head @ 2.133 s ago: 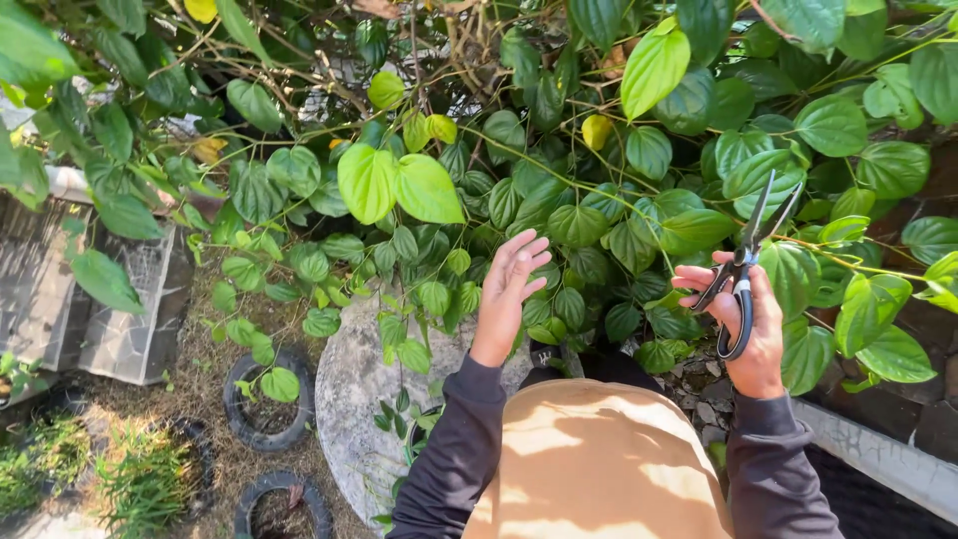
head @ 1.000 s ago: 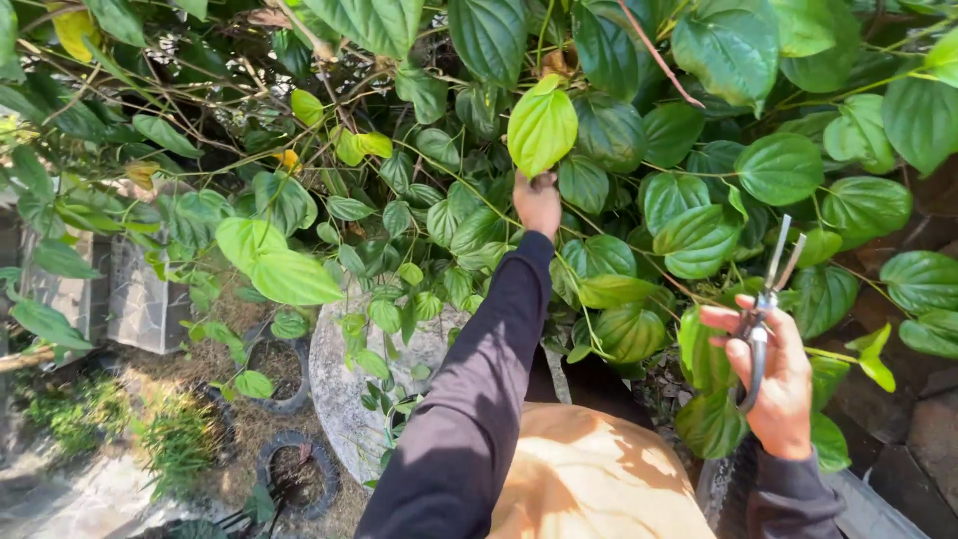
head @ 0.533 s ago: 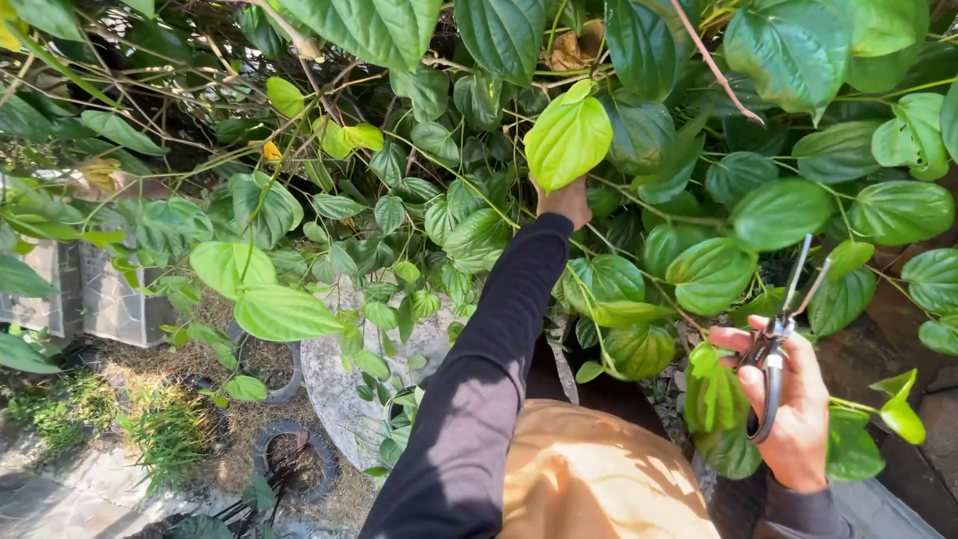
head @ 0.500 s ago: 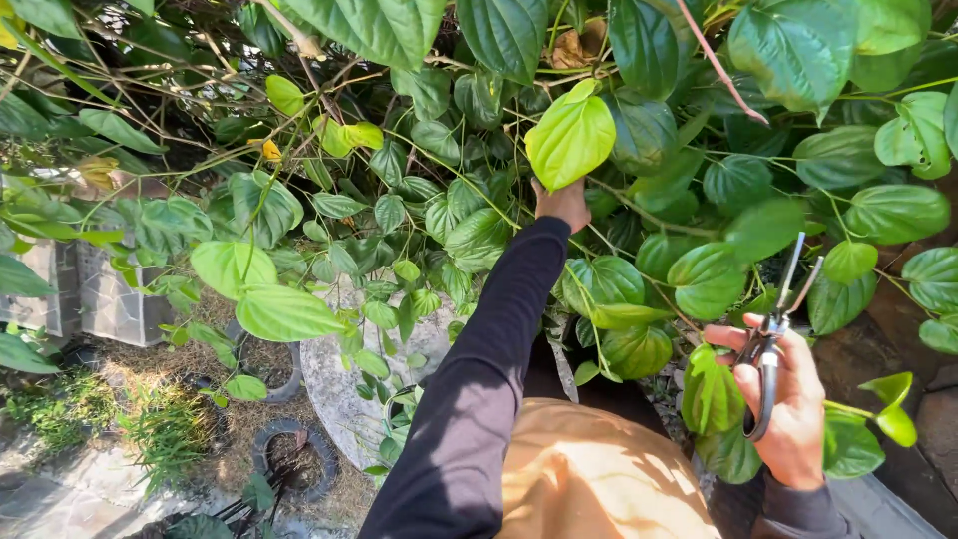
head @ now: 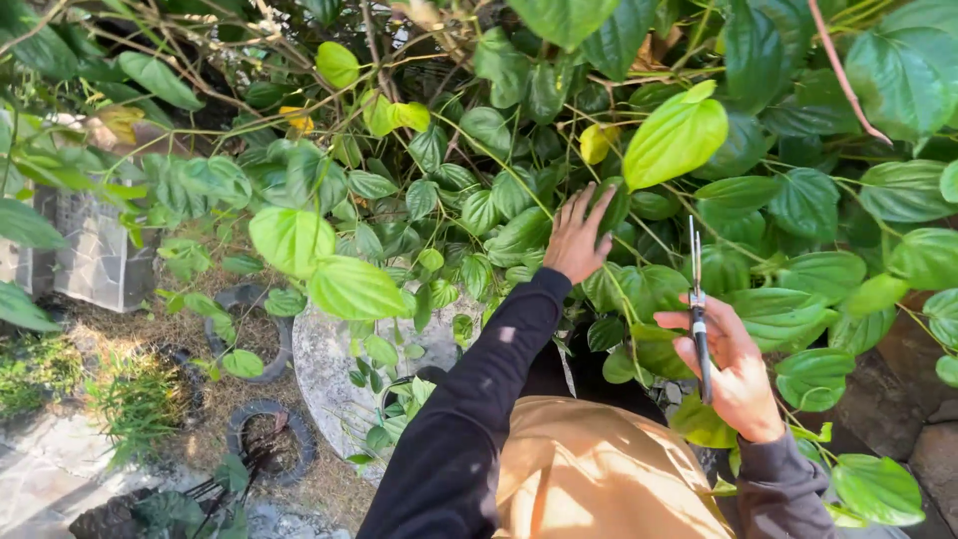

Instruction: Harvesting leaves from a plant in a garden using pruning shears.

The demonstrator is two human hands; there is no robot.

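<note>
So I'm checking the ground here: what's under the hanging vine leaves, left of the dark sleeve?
A round grey stone slab shows, leaves covering its top edge, and black rings on dry soil. Anything deeper under the foliage is hidden.

Hard sunlight glares off the upper leaves (head: 676, 136), deep shadow lies beneath, and the frame edges bend slightly.

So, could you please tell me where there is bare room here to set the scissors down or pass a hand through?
The round stone slab below the vine is partly bare, beside the tyre rings. The paving at lower left also shows bare patches. Around the left hand and the scissors, leaves and stems crowd tightly.
</note>
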